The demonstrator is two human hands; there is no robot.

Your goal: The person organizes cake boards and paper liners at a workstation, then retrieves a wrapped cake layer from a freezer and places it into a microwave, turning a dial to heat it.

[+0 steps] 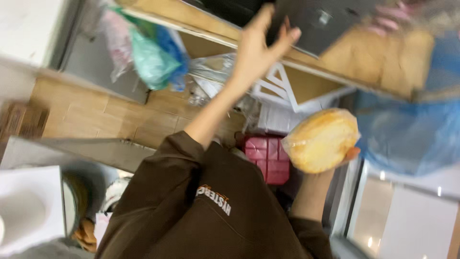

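The view is tilted and blurred, looking down over a brown sleeve (191, 201) toward a wooden shelf (383, 60) that runs across the top of the frame. The left hand (258, 45) is raised to the front edge of that shelf, palm open and fingers spread, their tips against a dark grey metal box (330, 21) that sits on the shelf; it grips nothing. The right hand (347, 154) is mostly hidden, only a bit of fingertip showing, but it holds up a round yellow bun in a clear plastic wrap (322, 140), with the fingers closed around its lower right side. The bun hangs in the air below the shelf edge, just beside a large blue plastic bag (407, 129) on its right and above a red plastic crate (268, 158) lower down. Near the left end of the shelf hang green and blue plastic bags (155, 60), with a clear crumpled bag (211, 72) next to them under the shelf edge. A white frame with slanted bars (278, 88) stands behind the left forearm. Tan floor tiles (96, 115) show at the left, and a white square sheet (28, 206) lies at the lower left corner of the view.
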